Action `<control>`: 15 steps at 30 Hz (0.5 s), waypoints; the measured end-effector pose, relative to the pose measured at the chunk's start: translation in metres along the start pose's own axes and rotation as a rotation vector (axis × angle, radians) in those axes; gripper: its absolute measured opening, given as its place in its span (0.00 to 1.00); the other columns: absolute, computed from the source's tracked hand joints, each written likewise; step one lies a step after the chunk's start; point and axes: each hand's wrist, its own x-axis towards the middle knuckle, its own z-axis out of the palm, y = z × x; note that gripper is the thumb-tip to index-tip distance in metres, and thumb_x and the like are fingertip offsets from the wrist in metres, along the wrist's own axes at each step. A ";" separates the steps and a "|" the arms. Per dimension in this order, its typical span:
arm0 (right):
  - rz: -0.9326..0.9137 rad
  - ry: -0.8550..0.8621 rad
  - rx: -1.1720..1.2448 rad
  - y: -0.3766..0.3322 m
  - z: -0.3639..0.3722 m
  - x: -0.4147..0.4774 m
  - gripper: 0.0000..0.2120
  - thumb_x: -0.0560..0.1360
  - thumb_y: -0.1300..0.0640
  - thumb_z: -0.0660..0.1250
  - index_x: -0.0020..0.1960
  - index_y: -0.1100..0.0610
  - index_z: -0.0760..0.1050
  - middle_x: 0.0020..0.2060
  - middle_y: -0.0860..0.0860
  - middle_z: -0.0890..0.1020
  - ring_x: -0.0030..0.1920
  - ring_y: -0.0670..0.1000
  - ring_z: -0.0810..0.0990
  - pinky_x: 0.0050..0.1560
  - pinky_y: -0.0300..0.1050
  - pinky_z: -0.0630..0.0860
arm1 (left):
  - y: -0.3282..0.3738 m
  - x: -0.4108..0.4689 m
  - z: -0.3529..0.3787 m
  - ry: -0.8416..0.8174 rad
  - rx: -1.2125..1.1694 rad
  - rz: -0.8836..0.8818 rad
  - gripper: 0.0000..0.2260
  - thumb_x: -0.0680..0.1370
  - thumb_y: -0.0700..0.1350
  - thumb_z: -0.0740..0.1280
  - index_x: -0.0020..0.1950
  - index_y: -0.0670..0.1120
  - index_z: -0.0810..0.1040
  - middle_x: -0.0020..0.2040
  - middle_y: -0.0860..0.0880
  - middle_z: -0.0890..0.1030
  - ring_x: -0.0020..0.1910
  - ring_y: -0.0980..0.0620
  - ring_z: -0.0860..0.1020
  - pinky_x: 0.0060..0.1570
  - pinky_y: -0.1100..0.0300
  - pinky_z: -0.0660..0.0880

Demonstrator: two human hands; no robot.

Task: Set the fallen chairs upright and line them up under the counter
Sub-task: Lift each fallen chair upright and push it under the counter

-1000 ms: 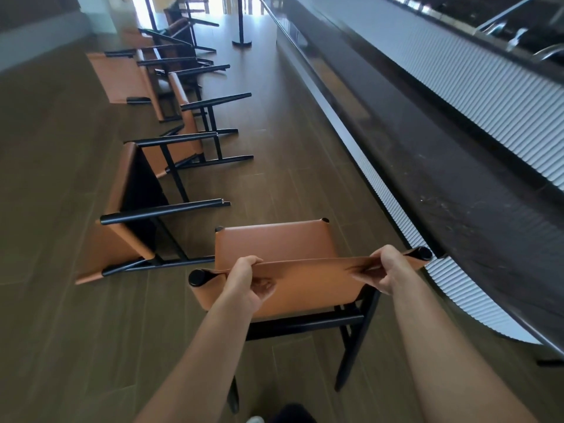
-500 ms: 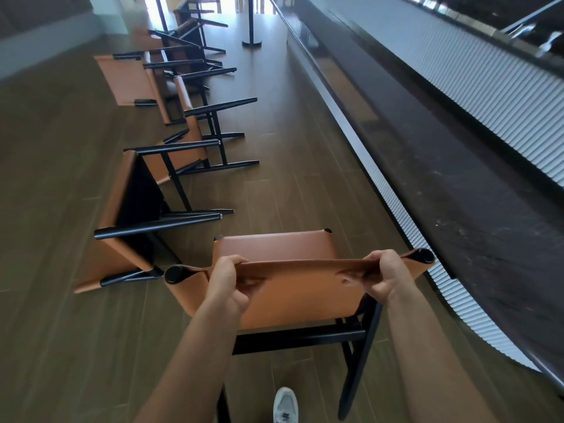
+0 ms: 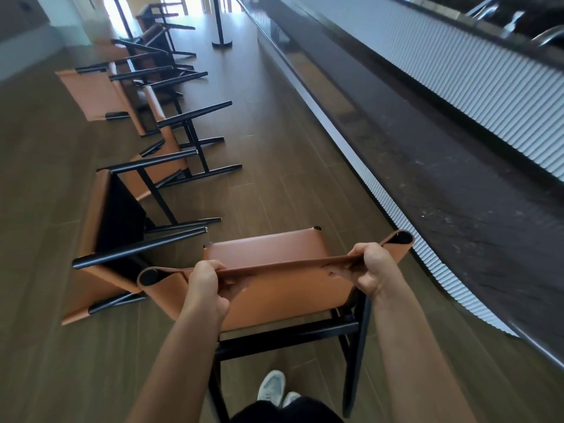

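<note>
Upright chair, tan leather seat and sling back on a black frame point(image 3: 262, 254): stands on its legs, seat pointing away from the person. All positions below are taken from this chair.

Left hand point(image 3: 206, 277): fingers curled over the top edge of the leather backrest point(image 3: 290, 297), thumb on the near face, close to the chair's left post. Firm grip.

Right hand point(image 3: 374, 268): same grip on the same edge, close to the chair's right post. The leather puckers under both hands.

Long dark counter with a white ribbed front point(image 3: 457, 184): runs along the chair's right side. The chair sits beside it, parallel to it, not tucked under. The right post end is near the ribbed edge; contact cannot be told.

Nearest fallen chair, same tan and black make point(image 3: 100, 227): just left of the upright chair, on its side, legs pointing toward the counter.

Second fallen chair point(image 3: 175, 145), third point(image 3: 97, 93), and a fourth point(image 3: 155, 32): ahead and to the left, in a rough row receding from it. All are tipped over.

Black post on a round base point(image 3: 220, 32): far ahead.

Brown wood-plank floor point(image 3: 290, 154): under everything.

Pale shoe point(image 3: 270, 387): behind the chair, between its rear legs.
</note>
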 end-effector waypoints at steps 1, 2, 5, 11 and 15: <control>0.001 0.009 0.012 0.001 0.001 0.000 0.06 0.73 0.73 0.53 0.46 0.65 0.66 0.44 0.66 0.73 0.44 0.70 0.77 0.41 0.66 0.77 | 0.003 0.001 0.001 -0.011 0.008 0.001 0.20 0.75 0.32 0.56 0.67 0.32 0.65 0.47 0.37 0.74 0.47 0.33 0.77 0.30 0.46 0.78; -0.002 0.020 0.027 0.001 0.001 0.001 0.06 0.73 0.73 0.53 0.46 0.65 0.66 0.44 0.66 0.73 0.46 0.71 0.77 0.39 0.66 0.77 | 0.007 0.002 0.004 -0.023 0.026 0.000 0.19 0.75 0.32 0.56 0.66 0.32 0.66 0.47 0.37 0.73 0.48 0.33 0.76 0.30 0.45 0.79; -0.015 0.055 0.087 0.001 -0.005 0.003 0.06 0.73 0.73 0.52 0.42 0.65 0.65 0.41 0.64 0.73 0.47 0.73 0.77 0.26 0.63 0.78 | 0.015 0.005 0.018 -0.060 0.077 0.007 0.10 0.76 0.31 0.57 0.56 0.34 0.69 0.46 0.39 0.73 0.48 0.37 0.76 0.39 0.43 0.80; -0.069 0.142 0.242 -0.013 -0.025 0.000 0.07 0.73 0.72 0.52 0.41 0.64 0.66 0.43 0.63 0.71 0.53 0.75 0.76 0.32 0.68 0.79 | 0.029 0.013 0.073 -0.226 0.227 0.054 0.05 0.76 0.31 0.53 0.47 0.36 0.67 0.43 0.42 0.68 0.43 0.36 0.71 0.35 0.41 0.78; -0.145 0.247 0.334 -0.025 -0.053 -0.004 0.07 0.73 0.72 0.52 0.41 0.65 0.66 0.41 0.63 0.71 0.39 0.70 0.76 0.34 0.67 0.80 | 0.025 0.012 0.121 -0.307 0.385 -0.037 0.05 0.75 0.31 0.54 0.46 0.34 0.68 0.47 0.34 0.67 0.50 0.22 0.68 0.34 0.43 0.76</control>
